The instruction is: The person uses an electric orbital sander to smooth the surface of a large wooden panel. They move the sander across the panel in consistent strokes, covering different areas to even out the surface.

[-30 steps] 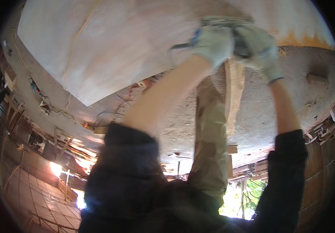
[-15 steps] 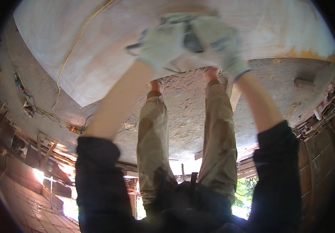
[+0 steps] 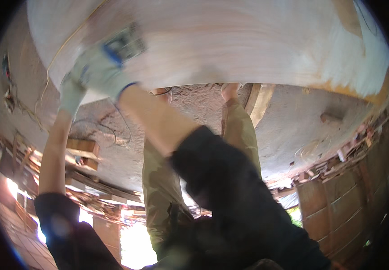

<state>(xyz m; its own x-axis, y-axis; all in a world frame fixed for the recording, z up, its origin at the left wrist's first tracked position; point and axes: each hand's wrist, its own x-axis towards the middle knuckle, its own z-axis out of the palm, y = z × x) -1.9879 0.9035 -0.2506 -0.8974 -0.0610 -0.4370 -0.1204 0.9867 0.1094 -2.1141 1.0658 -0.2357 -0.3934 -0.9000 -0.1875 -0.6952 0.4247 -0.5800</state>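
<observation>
A large pale board (image 3: 212,49) with a dusty, curved-looking front edge stretches across the top of the view. Over its left part, both gloved hands work a flat grey and blue sander (image 3: 129,42), blurred by motion. My right hand (image 3: 100,72) reaches across my body and is closed on the tool's rear part. Close against it, my left hand (image 3: 71,90) is closed too, its fingers largely hidden. Both gloves are whitish; the right one has a blue cuff. A dark cord (image 3: 124,123) hangs in a loop below the board's edge.
A yellow cord (image 3: 63,47) runs over the board's left side. Wooden blocks (image 3: 84,148) lie on the dirt floor (image 3: 194,108) to the left. A wooden beam (image 3: 259,103) reaches under the board, right of my feet. Scrap wood (image 3: 338,157) lines the right wall.
Both hands and the sander have swept left along the board from its middle, and my right forearm now crosses in front of my body. The view has shifted slightly.
</observation>
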